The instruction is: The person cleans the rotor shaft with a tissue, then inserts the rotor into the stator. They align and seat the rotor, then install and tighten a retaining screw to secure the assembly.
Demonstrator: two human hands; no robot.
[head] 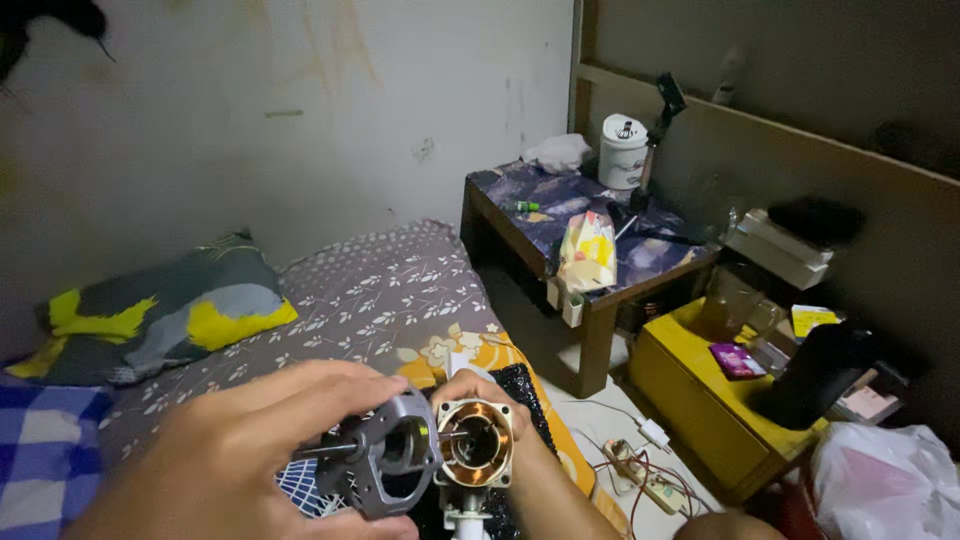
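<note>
My left hand [240, 450] grips a grey metal motor housing cover [385, 465] with a thin shaft sticking out to its left. My right hand [490, 410] comes up from below and holds a motor body [476, 443], a square frame with copper windings around a round opening. The two parts are held side by side, touching or nearly so, over the bed's near edge. A white part [466, 520] hangs under the motor body.
A bed with a grey floral sheet [370, 290] and a yellow-grey pillow [150, 315] lies ahead. A dark side table [590, 240] holds a white jar and a snack bag. A yellow cabinet [700, 400], a power strip [640, 478] and a plastic bag [885, 480] stand at right.
</note>
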